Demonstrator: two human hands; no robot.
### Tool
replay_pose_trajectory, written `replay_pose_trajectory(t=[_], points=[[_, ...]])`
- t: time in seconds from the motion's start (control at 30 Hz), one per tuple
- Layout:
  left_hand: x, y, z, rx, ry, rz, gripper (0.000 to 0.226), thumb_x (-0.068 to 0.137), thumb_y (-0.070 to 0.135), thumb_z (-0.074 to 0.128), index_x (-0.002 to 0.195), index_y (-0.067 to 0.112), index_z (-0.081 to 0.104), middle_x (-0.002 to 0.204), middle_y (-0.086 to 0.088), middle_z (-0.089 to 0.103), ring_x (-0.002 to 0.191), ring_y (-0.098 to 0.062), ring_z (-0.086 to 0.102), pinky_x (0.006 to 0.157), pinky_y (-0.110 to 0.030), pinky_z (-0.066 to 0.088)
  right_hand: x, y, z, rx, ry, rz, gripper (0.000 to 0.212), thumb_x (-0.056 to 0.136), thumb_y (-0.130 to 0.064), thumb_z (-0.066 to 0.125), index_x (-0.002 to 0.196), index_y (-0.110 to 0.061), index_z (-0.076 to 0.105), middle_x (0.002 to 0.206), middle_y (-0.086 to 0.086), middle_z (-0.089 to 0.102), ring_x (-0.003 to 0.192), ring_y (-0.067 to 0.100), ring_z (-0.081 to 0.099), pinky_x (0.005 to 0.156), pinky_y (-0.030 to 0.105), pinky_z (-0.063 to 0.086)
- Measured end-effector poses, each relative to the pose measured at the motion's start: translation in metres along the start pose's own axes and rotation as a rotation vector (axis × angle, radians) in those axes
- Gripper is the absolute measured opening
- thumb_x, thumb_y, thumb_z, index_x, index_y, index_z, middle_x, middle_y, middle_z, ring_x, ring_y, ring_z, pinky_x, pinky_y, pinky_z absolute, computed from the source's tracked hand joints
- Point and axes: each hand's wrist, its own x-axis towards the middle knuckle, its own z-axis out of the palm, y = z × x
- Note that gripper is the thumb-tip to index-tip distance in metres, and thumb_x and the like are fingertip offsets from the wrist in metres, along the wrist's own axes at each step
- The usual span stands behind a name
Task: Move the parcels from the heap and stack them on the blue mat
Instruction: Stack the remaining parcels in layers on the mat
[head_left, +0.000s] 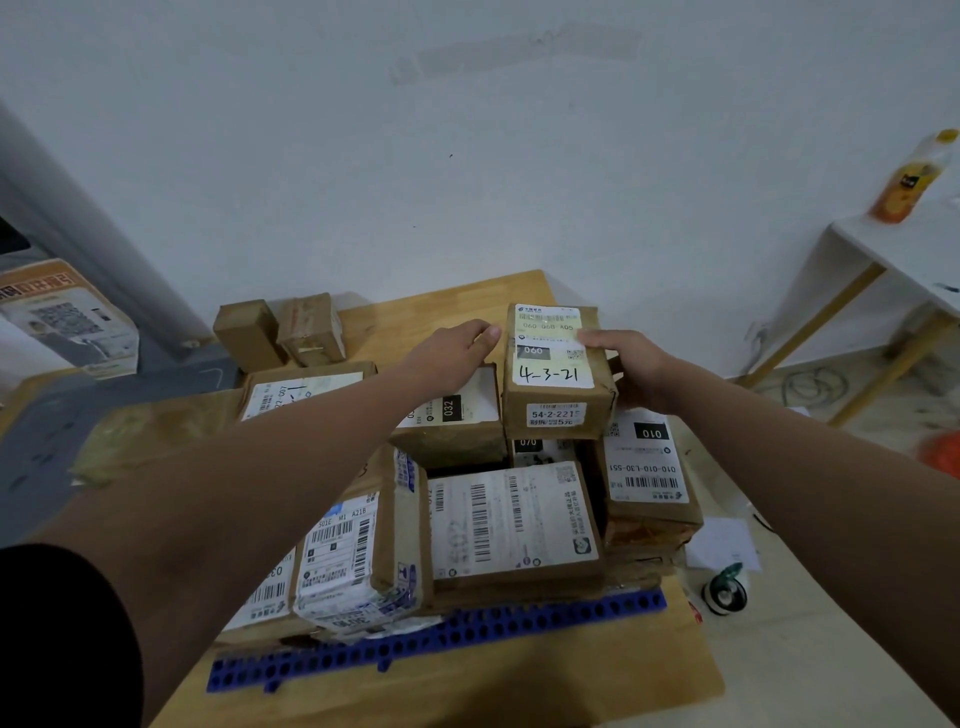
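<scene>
Okay, both hands clamp the 4-3-21 parcel (553, 364): the left hand (452, 356) curls against its left side, and the right hand (634, 371) wraps its right side with the thumb on top. The parcel sits atop the stacked parcels (514, 525) on the blue mat (441, 631), toward the far edge of the tabletop (597, 686). Two small parcels (311, 327) stand at the far-left corner, apart from the stack.
</scene>
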Motion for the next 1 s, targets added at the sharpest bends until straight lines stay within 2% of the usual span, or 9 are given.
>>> replay_pose_trajectory(t=[0.2,0.37,0.43,0.5,0.53,0.63,0.7,0.9,1.0], points=[[0.000,0.004,0.000,-0.042,-0.002,-0.008,0.061,0.098,0.060,0.019,0.132,0.019,0.049,0.092,0.001,0.059,0.078,-0.014,0.054,0.071,-0.034,0.042,-0.005,-0.013,0.005,-0.105,0.048,0.003,0.045,0.089,-0.054,0.054,0.102,-0.013,0.066,0.096,0.015,0.065,0.079,0.032,0.062,0.066,0.033,0.049],[0.000,0.005,-0.003,-0.140,-0.012,-0.017,0.056,0.095,0.067,0.020,0.130,0.033,0.048,0.110,0.004,0.065,0.095,-0.026,0.064,0.084,-0.046,0.053,-0.002,-0.026,0.012,-0.195,0.102,-0.078,0.047,0.091,-0.052,0.051,0.116,-0.013,0.060,0.100,0.010,0.073,0.084,0.029,0.068,0.078,0.039,0.047],[0.001,0.010,-0.004,-0.177,-0.038,-0.020,0.050,0.098,0.061,0.030,0.137,0.032,0.042,0.117,0.005,0.059,0.101,-0.027,0.062,0.088,-0.045,0.051,-0.004,-0.033,0.018,-0.267,0.149,-0.101,0.061,0.082,-0.063,0.053,0.122,-0.017,0.051,0.107,0.008,0.069,0.091,0.029,0.067,0.078,0.038,0.049],[0.002,0.017,-0.005,-0.220,-0.087,-0.001,0.052,0.099,0.048,0.046,0.146,0.030,0.032,0.127,0.004,0.051,0.108,-0.023,0.058,0.093,-0.043,0.047,-0.003,-0.036,0.023,-0.361,0.222,-0.093,0.085,0.067,-0.075,0.050,0.134,-0.022,0.043,0.124,0.008,0.060,0.104,0.032,0.061,0.089,0.043,0.048],[0.003,0.019,-0.006,-0.231,-0.118,0.013,0.057,0.097,0.041,0.053,0.148,0.030,0.028,0.130,0.003,0.049,0.109,-0.023,0.058,0.094,-0.042,0.046,-0.003,-0.037,0.026,-0.416,0.256,-0.088,0.089,0.068,-0.076,0.049,0.139,-0.024,0.039,0.130,0.009,0.053,0.110,0.034,0.057,0.094,0.041,0.044],[0.005,0.023,-0.006,-0.196,-0.179,0.017,0.072,0.091,0.024,0.064,0.150,0.028,0.023,0.127,0.001,0.049,0.106,-0.023,0.060,0.089,-0.035,0.044,-0.004,-0.039,0.035,-0.505,0.354,-0.093,0.079,0.084,-0.064,0.052,0.145,-0.018,0.030,0.139,0.016,0.035,0.120,0.039,0.047,0.089,0.039,0.036],[0.007,0.023,-0.005,-0.161,-0.168,0.025,0.076,0.088,0.023,0.067,0.150,0.026,0.024,0.129,-0.003,0.054,0.103,-0.023,0.061,0.088,-0.037,0.048,-0.004,-0.041,0.040,-0.519,0.365,-0.096,0.078,0.085,-0.062,0.053,0.144,-0.016,0.029,0.139,0.016,0.031,0.119,0.039,0.047,0.086,0.039,0.034],[0.009,0.023,0.001,-0.097,-0.186,0.009,0.073,0.091,0.029,0.063,0.152,0.023,0.022,0.134,-0.009,0.055,0.103,-0.022,0.059,0.086,-0.038,0.051,-0.005,-0.045,0.050,-0.587,0.310,-0.113,0.075,0.086,-0.057,0.054,0.142,-0.014,0.031,0.134,0.016,0.033,0.120,0.038,0.045,0.088,0.040,0.041],[0.009,0.022,0.003,-0.043,-0.189,-0.015,0.057,0.097,0.030,0.053,0.148,0.020,0.030,0.125,-0.010,0.059,0.102,-0.027,0.061,0.088,-0.043,0.052,-0.004,-0.038,0.054,-0.606,0.283,-0.118,0.084,0.082,-0.066,0.053,0.145,-0.015,0.029,0.140,0.020,0.037,0.121,0.038,0.047,0.096,0.043,0.044]])
